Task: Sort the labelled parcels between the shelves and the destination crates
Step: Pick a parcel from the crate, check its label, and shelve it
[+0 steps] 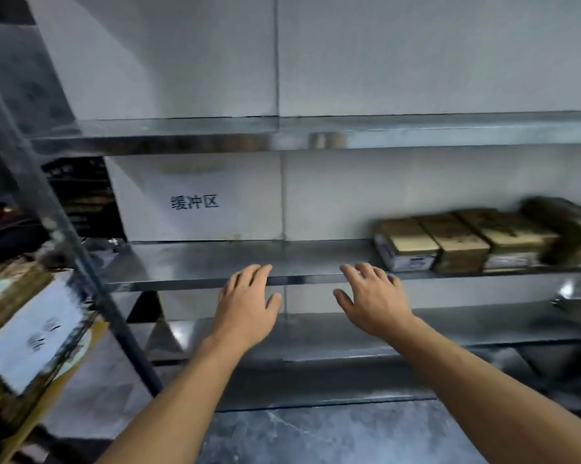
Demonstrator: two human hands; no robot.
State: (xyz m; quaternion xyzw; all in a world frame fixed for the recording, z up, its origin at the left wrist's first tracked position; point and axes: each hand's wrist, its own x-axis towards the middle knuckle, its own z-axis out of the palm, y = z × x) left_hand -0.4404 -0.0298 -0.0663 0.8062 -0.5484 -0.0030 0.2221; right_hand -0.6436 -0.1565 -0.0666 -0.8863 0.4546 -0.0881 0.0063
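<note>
parcels [463, 244]: a row of brown boxes set side by side and touching, at the right end of the middle shelf [208, 262], close to the wall [416, 192]. white labels face the front edge, which i judge lets them be read without lifting. the text is too blurred to read.

middle shelf: steel. a sign [195, 200] with printed characters hangs on the wall above its left part, so i take this bay for a marked holding spot.

right hand [374, 298]: palm down, fingers straight and slightly spread, thumb out to the left. it is released and holds nothing. the fingertips are at the shelf's front edge, near the nearest parcel but apart from it.

left hand [245, 304]: same pose, relaxed and empty. whether it touches the edge or sits just above it, i cannot tell.

forearms: both reach forward from the bottom of the view, roughly parallel.

judgement: i am between picks, and the right hand is nearer the parcels.

rack [81, 262], far left: more boxes [31, 329], one with a white label.

crates: none in view.
</note>
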